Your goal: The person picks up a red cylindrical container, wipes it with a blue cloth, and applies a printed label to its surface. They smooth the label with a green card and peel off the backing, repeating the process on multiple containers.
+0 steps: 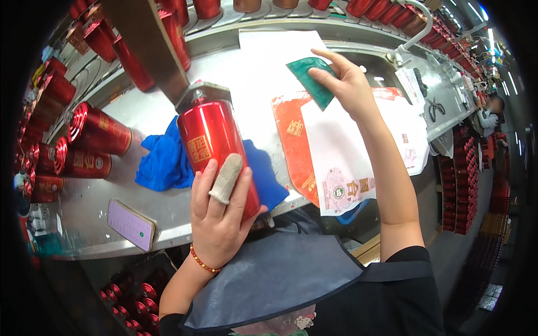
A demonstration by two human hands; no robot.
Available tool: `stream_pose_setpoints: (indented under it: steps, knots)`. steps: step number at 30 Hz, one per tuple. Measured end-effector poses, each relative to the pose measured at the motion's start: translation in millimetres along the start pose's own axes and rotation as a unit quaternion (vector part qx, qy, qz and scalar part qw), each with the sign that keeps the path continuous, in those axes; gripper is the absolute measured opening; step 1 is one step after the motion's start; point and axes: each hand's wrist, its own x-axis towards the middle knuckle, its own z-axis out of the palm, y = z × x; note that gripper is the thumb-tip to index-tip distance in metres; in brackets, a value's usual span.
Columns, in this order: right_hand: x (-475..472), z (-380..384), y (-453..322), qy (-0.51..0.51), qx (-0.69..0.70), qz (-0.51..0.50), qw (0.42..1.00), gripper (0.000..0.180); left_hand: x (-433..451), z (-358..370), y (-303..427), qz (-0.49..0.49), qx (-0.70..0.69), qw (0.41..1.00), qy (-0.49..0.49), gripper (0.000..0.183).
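Observation:
My left hand [222,201] lies around a glossy red bottle [210,126] that bears a gold square emblem, with a cloth cot [226,179] over one finger. The bottle tilts over a blue cloth [166,161], its neck end by a dark metal block [208,90]. Raised to the right, my right hand [340,80] pinches a green squeegee blade [312,80] between thumb and fingers. Below that hand, white printed sheets [336,143] overlap an orange-red sheet [290,138] at the table's edge.
A phone [131,224] with its screen lit rests on the metal table [88,210]. Red bottles [98,128] stand at left, more on the conveyor [252,14] behind. A brown post [147,46] rises near the bottle. Pliers [436,110] lie right; a person [489,115] is farther off.

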Motion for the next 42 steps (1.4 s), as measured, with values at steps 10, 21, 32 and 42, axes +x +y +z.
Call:
stream_pose_setpoints:
  steps: [10, 21, 32, 42]
  knots:
    - [181, -92, 150, 0.079, -0.167, 0.168, 0.968, 0.062, -48, 12, -24, -0.152, -0.126, 0.979, 0.048, 0.129]
    - [257, -66, 170, 0.035, -0.317, 0.132, 0.939, 0.031, -71, -8, -39, -0.139, -0.165, 0.958, 0.191, 0.079]
    - [210, -30, 91, 0.014, -0.653, -0.139, 0.744, 0.018, -13, -26, -28, -0.151, -0.301, 0.928, 0.161, 0.034]
    - [216, -39, 102, -0.005, -0.598, -0.123, 0.792, 0.020, -17, -32, -17, -0.215, -0.384, 0.879, 0.185, 0.027]
